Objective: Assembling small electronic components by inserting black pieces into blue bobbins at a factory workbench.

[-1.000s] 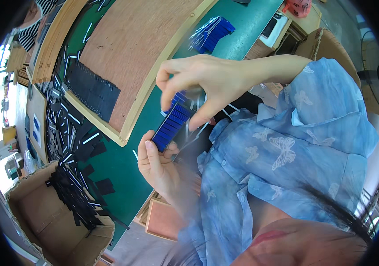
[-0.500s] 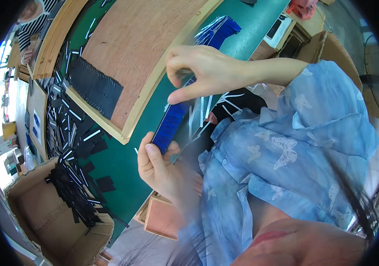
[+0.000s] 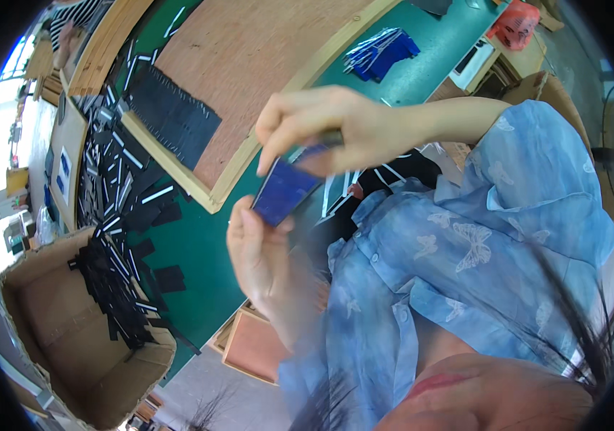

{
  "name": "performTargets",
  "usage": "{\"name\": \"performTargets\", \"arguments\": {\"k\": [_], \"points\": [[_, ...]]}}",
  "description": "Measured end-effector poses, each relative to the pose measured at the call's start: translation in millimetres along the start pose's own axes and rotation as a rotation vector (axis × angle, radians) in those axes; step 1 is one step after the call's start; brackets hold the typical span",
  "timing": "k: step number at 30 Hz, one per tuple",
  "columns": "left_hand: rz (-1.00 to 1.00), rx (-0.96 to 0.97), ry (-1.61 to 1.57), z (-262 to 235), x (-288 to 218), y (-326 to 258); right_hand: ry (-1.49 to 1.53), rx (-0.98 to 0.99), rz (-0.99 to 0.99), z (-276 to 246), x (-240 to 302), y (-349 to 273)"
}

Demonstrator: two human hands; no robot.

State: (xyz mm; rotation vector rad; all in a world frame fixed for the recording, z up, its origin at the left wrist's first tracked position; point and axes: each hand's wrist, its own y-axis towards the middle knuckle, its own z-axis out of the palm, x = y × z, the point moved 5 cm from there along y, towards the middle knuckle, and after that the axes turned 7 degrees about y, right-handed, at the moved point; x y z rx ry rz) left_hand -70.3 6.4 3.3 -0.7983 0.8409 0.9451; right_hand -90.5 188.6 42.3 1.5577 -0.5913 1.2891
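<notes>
Between my hands is a flat, dark blue piece (image 3: 287, 192) with a thin dark edge, tilted above the green table. My left hand (image 3: 253, 251) pinches its lower corner between thumb and fingers. From the other side, my right hand (image 3: 328, 133) closes round its upper part, fingers bent over it and thumb against it; some of the piece is hidden there. Its exact kind is not clear. White strips (image 3: 336, 190) hang below the right hand, in front of my lap.
On the green table (image 3: 192, 276), a wood-framed board (image 3: 249, 65) carries a black slitted sheet (image 3: 170, 118). Black and white strips (image 3: 117, 172) lie scattered on the left, near an open cardboard box (image 3: 48, 323). A blue bundle (image 3: 386, 54) rests farther off. Another person's hand (image 3: 66, 39) shows top left.
The blue piece has turned: its slitted face showed before, and now a broader, smoother one does. My right hand has come down closer to my left. The whole view has shifted slightly.
</notes>
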Motion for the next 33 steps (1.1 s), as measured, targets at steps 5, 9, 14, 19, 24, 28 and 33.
{"name": "performTargets", "arguments": {"k": [5,9,14,19,24,28,33], "points": [[-0.084,0.012,-0.413,6.3,11.8,-0.2,-0.102,0.118,-0.141,27.8,3.4,30.0],[-0.187,0.095,-0.360,2.8,21.9,8.5,-0.695,0.081,-0.025,2.7,-32.8,78.5],[-0.024,-0.129,-0.051,-9.5,14.1,-9.1,-1.095,0.280,0.072,11.3,-86.5,120.6],[0.021,-0.230,0.034,-23.6,11.7,-15.1,-1.032,0.233,0.016,12.9,-102.6,124.4],[0.049,-0.260,0.080,-30.2,15.1,-13.0,-1.028,0.222,0.038,10.0,-109.4,124.9],[0.127,-0.256,0.121,-30.7,12.9,-14.9,-1.033,0.189,0.037,8.7,-108.0,125.2],[0.192,-0.373,0.328,-34.0,10.1,-25.1,-1.024,0.180,-0.002,12.2,-109.3,127.3]]}}
